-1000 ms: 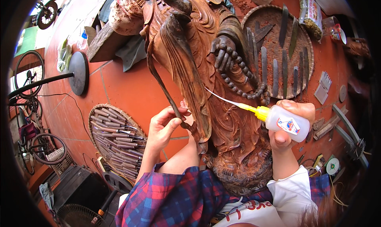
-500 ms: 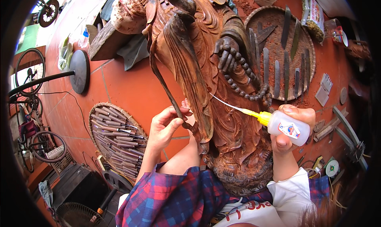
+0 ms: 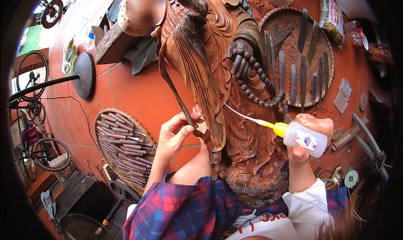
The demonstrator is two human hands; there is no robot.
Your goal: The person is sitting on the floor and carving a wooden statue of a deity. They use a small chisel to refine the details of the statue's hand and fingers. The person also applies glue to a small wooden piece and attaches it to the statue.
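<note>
Right hand (image 3: 320, 123) grips bottle (image 3: 304, 140), nozzle (image 3: 278, 129) perhaps touching statue (image 3: 247, 143).

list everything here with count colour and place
statue: one, brown, centre
beads: one string, dark, on statue
rod: one, dark, left of statue
bottle: one, whitish and yellow, right of centre
trays: two, tan, left and upper right
chisels: many, brown-handled, left tray
blades: about a dozen, grey, right tray
stand: one, black, left
block: one, greyish brown, upper left
wheels: at least three, dark, far left
fan: one, dark, lower left
floor: one, red, throughout
shirt: one, white, bottom
shorts: one pair, red-blue, bottom
left hand: one, bare, holding rod
right hand: one, bare, around bottle
</note>
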